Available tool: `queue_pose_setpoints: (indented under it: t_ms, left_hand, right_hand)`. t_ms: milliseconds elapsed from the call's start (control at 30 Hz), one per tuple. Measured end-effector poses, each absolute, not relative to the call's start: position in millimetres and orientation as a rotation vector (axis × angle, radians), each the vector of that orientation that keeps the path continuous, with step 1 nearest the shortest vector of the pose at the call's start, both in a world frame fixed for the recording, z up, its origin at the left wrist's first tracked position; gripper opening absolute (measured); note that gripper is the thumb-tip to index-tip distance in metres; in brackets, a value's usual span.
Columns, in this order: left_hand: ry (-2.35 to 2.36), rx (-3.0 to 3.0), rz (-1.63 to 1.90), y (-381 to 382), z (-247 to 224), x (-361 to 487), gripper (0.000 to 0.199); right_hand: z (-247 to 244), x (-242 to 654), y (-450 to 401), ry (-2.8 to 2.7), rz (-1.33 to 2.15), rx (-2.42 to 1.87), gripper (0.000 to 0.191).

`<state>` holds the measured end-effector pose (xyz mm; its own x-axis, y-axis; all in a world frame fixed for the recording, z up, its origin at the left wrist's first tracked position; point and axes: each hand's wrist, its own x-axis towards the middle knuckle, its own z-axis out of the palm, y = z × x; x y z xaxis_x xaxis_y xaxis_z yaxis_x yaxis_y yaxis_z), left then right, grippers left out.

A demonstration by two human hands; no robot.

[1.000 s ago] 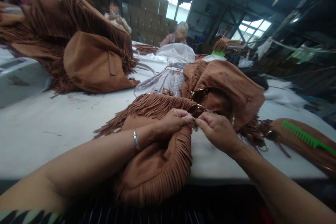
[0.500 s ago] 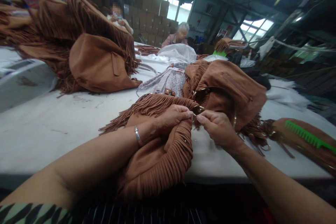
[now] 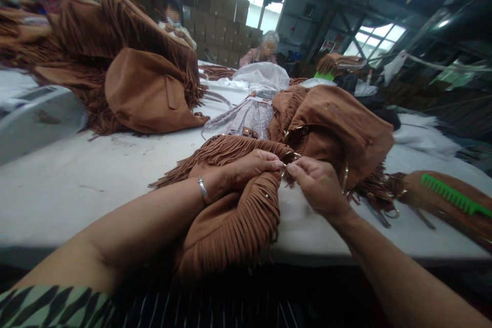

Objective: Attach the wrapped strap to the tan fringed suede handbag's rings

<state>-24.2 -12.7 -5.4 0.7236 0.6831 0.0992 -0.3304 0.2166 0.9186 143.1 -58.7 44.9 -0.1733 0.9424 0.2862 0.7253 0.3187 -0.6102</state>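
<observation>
A brown suede fringed bag [image 3: 230, 225] hangs over the table's front edge, its fringe spread along the side. My left hand [image 3: 255, 166] lies across the bag and is closed in a pinch at its upper right corner. Facing it, my right hand [image 3: 317, 179] pinches a small gold-coloured metal fitting [image 3: 283, 168] between thumb and finger. The fingertips of both hands nearly meet there, and they hide most of the fitting. Just behind them sits another brown bag [image 3: 342, 128] with gold-coloured hardware, lying on its side.
On the white table [image 3: 126, 184] a grey plastic bin [image 3: 42, 118] stands at left beside piled fringed bags [image 3: 142, 92]. A green comb [image 3: 453, 193] rests on a brown bag at right. Patterned straps or fabric [image 3: 251, 115] lie mid-table. A co-worker [image 3: 261, 54] sits across the table.
The view has shifted slightly. Both hands stay pinched at the same corner; the front fringe hangs a little differently.
</observation>
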Motion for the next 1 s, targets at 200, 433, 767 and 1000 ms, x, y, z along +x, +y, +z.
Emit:
queue_pose_setpoints:
  t_ms: [200,433,767,1000]
  left_hand:
    - [0.343,1.221,0.607,-16.5,1.4,-24.9,0.03]
    - [0.568,1.618,0.574,-20.4,39.6,-35.0,0.033]
    - [1.487,2.388,0.613,-103.8,88.3,-25.7,0.021]
    - [1.657,2.129,0.43,-104.0,72.2,-7.7,0.019]
  right_hand:
    - [82.4,146.6,-50.4,-1.883,1.236,-1.656,0.027]
    - [86.6,152.3,-50.3,-1.696,1.311,-1.68,0.027]
    - [112.5,138.8,-59.0,-1.793,1.178,-1.6,0.03]
    - [100.4,135.0,-63.1,-1.747,1.32,-1.687,0.032]
